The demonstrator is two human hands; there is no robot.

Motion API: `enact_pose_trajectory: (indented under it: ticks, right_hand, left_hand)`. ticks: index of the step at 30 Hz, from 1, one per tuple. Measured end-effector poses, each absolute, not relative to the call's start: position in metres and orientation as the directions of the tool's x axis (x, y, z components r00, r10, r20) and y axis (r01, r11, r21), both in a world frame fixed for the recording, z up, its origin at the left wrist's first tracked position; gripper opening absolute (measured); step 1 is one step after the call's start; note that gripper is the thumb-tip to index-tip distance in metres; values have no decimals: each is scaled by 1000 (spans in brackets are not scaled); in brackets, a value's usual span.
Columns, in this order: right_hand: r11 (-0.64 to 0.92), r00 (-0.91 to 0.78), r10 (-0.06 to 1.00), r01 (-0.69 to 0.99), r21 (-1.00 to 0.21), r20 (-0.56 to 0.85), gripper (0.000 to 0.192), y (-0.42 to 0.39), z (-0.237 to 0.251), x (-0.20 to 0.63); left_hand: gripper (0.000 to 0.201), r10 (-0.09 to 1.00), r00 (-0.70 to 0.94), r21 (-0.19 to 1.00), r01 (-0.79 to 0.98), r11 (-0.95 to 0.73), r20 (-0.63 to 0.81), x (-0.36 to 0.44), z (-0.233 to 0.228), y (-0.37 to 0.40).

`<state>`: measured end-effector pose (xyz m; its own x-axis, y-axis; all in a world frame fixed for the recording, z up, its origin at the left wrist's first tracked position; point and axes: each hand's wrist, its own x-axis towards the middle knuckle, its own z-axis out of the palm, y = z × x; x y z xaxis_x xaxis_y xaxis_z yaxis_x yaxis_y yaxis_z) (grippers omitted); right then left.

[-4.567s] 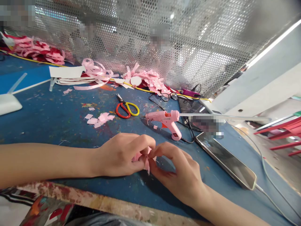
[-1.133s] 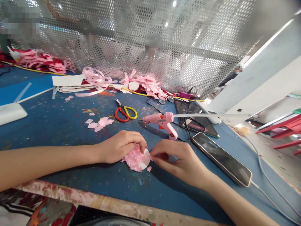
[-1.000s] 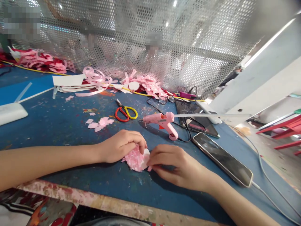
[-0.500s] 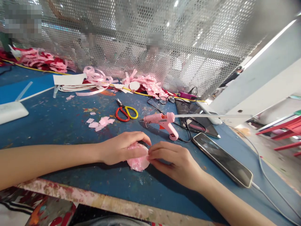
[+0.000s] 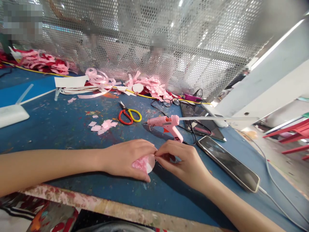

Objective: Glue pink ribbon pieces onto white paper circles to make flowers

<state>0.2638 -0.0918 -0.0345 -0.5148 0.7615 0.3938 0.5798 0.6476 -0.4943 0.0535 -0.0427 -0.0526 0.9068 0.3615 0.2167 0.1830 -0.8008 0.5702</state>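
No text, label, brand or number can be read anywhere — nothing legible is shown on the pink glue gun (image 5: 166, 124), the phone (image 5: 228, 162) or the blue table (image 5: 60, 129).

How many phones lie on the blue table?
2: one phone with a cable, right of the right hand; a second phone behind it, partly covered by the glue gun's cord.

Open blue table (image 5: 48, 129) lies left of the hands; far right, the glue gun (image 5: 166, 124), scissors (image 5: 129, 115) and phone (image 5: 229, 162) crowd passage.
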Motion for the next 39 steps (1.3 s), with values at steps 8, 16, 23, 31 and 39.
enact_pose_trajectory:
  ticks: [8, 16, 23, 31, 39]
  right_hand:
    - [511, -423, 859, 728, -457, 287, 11, -94, -34, 261]
    - [606, -593, 789, 708, -363, 162, 7, -99, -36, 260]
    - [874, -845, 429, 478, 89, 321, 23, -93, -41, 260]
    - [865, -882, 303, 414, 283, 361, 25, -96, -40, 252]
    - [866, -837, 243, 415, 278, 490, 23, -96, -32, 257]
  left_hand:
    - [27, 354, 915, 562, 191, -805, 196, 52, -48, -43]
    - [23, 367, 898, 529, 196, -826, 241, 55, -52, -42]
    - [22, 388, 884, 520, 209, -828, 263, 56, -52, -40]
    - [22, 375, 892, 507, 208, -837, 253, 56, -52, -39]
    - [20, 423, 863, 483, 256, -838, 276, 51, -58, -19]
